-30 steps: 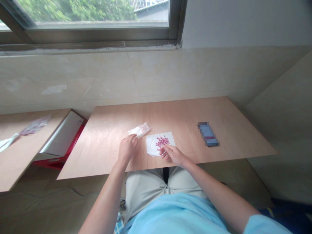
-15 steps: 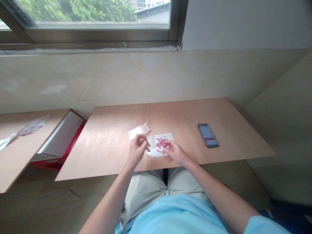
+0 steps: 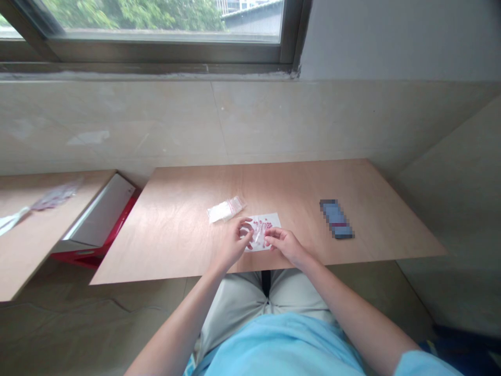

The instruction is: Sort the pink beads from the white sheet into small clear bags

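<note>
A small clear plastic bag (image 3: 259,234) is stretched between my two hands, just above the paper. My left hand (image 3: 238,241) has its fingers curled and closed at the bag's left edge. On the other side, my right hand (image 3: 286,245) pinches the bag between thumb and fingers. Below lies a sheet of white paper (image 3: 275,219) with several small pinkish-red beads (image 3: 267,225) on it, partly hidden by the bag and the hands. Beyond my left hand lies a flat stack of clear zip bags (image 3: 226,209).
The wooden table (image 3: 164,224) ends close to my lap. A phone (image 3: 337,219), blurred out, lies on the right. To the left, across a gap, another table (image 3: 47,230) holds a plastic packet (image 3: 58,196). A white box (image 3: 99,214) sits in the gap.
My left hand has moved right, away from the stack of bags and toward my right hand. A clear bag now shows between the hands over the beads. The view has shifted slightly.
</note>
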A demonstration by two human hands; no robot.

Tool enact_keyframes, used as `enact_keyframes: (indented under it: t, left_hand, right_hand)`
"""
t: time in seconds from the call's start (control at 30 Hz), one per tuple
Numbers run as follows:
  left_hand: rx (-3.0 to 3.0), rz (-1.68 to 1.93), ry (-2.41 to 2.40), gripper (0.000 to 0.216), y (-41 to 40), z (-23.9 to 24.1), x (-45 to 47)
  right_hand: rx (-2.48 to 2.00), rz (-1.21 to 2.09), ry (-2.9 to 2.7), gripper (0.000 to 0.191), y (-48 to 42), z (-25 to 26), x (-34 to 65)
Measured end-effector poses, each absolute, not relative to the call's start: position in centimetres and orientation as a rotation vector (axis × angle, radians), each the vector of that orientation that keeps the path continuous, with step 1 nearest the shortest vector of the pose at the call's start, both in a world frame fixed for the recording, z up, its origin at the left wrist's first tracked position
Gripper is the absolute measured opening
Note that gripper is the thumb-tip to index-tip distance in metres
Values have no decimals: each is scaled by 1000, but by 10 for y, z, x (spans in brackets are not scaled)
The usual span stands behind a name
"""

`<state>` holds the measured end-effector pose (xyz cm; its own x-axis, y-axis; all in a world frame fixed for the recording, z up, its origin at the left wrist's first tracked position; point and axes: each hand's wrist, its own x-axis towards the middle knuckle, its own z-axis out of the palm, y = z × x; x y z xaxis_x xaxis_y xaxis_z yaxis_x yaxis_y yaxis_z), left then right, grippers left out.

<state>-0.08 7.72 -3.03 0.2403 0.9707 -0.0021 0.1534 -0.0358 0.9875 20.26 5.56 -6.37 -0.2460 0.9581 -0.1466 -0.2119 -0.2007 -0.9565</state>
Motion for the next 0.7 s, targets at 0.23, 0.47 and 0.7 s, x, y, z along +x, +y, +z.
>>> enact_keyframes:
  t: [0.23, 0.47, 0.7]
  left_hand:
    - [1594, 916, 1179, 35, 72, -33, 1]
    - [1654, 1009, 1253, 42, 76, -39, -5]
    - [1825, 1058, 1293, 43, 75, -33, -5]
  right_hand:
    - [-1015, 1565, -1180, 32, 52, -58, 200]
    - [-1122, 1479, -1245, 35, 51, -53, 200]
    - [-1180, 1395, -1205, 29, 54, -63, 201]
